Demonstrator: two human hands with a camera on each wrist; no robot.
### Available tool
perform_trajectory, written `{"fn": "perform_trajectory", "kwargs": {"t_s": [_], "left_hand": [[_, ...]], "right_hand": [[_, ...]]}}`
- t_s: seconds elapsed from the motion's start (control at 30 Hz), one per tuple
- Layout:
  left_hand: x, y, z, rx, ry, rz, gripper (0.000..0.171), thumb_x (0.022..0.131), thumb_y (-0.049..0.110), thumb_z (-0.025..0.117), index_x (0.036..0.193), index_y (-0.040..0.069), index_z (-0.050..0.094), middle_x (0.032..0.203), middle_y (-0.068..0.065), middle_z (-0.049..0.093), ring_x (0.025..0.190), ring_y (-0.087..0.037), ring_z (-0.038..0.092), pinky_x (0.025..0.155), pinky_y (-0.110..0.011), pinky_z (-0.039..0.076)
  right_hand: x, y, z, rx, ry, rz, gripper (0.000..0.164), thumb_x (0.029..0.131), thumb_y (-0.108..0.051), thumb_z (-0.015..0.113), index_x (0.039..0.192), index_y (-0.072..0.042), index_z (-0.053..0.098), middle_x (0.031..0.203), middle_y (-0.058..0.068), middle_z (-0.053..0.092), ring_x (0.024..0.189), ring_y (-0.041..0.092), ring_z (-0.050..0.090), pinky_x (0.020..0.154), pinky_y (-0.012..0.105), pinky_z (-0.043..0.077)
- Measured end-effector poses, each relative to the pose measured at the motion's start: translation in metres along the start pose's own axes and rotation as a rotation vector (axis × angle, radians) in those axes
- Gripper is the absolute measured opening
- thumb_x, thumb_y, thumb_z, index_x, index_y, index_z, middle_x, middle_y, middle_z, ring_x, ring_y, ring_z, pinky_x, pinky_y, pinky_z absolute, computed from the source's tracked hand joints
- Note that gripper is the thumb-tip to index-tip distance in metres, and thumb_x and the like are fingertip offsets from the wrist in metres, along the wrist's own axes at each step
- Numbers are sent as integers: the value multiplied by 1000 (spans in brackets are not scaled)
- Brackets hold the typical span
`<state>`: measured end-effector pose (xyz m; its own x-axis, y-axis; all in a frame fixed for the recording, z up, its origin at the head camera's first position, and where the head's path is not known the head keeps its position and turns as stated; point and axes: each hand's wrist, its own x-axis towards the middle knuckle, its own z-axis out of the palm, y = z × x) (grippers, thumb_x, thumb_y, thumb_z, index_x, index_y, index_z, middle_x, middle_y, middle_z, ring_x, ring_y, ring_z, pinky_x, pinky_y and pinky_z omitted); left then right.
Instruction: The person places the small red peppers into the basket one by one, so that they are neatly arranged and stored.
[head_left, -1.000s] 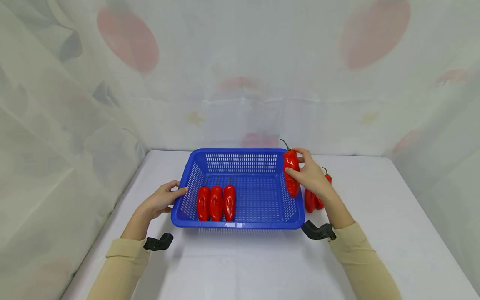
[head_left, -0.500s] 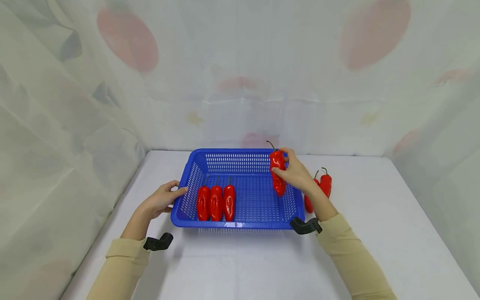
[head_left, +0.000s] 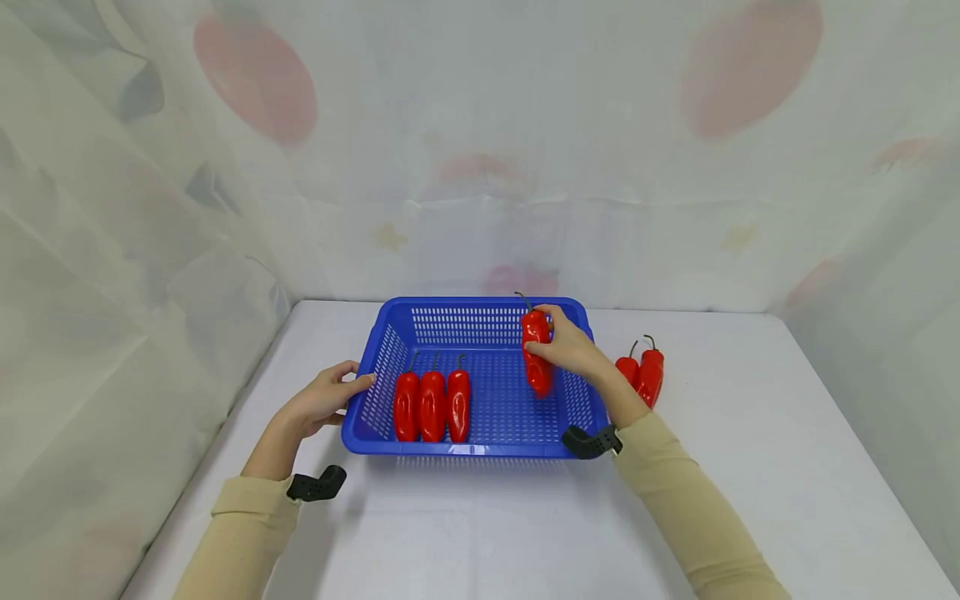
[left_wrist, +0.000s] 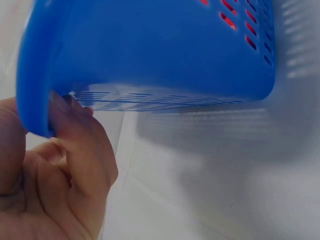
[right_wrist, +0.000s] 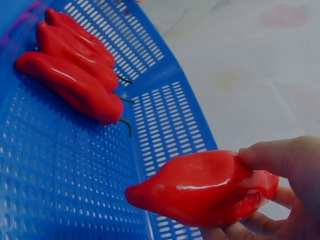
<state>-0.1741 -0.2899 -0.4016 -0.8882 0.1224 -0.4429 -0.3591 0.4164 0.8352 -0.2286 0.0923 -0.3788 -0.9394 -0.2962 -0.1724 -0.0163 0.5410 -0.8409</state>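
At far left hangs a pale cloth [head_left: 97, 292] with faded patches of colour. In front of it a rolled beige sleeve [head_left: 240, 542] leads to a black wrist device [head_left: 318, 483] and the left hand [head_left: 322, 400], which grips the left end of a blue slotted basket [head_left: 420, 448], thumb over the rim and fingers curled beneath it. Inside, in the left half, three red peppers [head_left: 432, 408] lie side by side, stems toward the back wall. Farther right, over the basket's right half, the right hand [head_left: 573, 346] pinches a fourth pepper [head_left: 535, 329] between thumb and fingers; its curved stem points up and leftward, its tip is blurred, and it is apart from the other three. A second black device [head_left: 590, 442] sits at this wrist. To the right of the basket, two more peppers [head_left: 650, 377] lie together on the white table [head_left: 750, 458], partly behind the right forearm.
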Motion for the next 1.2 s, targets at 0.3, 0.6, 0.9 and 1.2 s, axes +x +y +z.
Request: {"fn": "perform_trajectory", "kwargs": {"t_s": [0.3,0.6,0.9,1.2], "left_hand": [[0,1,0,8,2,3,46,92,38,54,120,5,39,104,-18,64,81,-24,67,71,-43,56],[1,-1,0,0,2,0,46,91,39,55,120,5,40,101,-17,64,80,-24,67,70,-43,56],[-1,1,0,0,1,1,46,91,38,55,119,5,40,102,-17,64,80,-25,67,70,-43,56],[-2,1,0,-4,1,1,46,91,37,55,119,5,39,103,-19,64,81,-25,67,71,-43,56]], "right_hand": [[12,-2,12,18,-67,13,68,88,-19,61,142,-12,21,127,23,44,106,36,55,79,41,54],[28,3,26,99,-166,76,67,87,-17,63,139,-9,22,125,23,45,108,36,54,81,42,53],[39,4,37,91,-233,110,68,87,-16,62,142,-8,22,130,22,41,109,36,53,80,41,54],[42,3,47,87,-281,125,66,85,-14,64,137,-6,24,128,21,42,106,35,55,77,40,55]]}}
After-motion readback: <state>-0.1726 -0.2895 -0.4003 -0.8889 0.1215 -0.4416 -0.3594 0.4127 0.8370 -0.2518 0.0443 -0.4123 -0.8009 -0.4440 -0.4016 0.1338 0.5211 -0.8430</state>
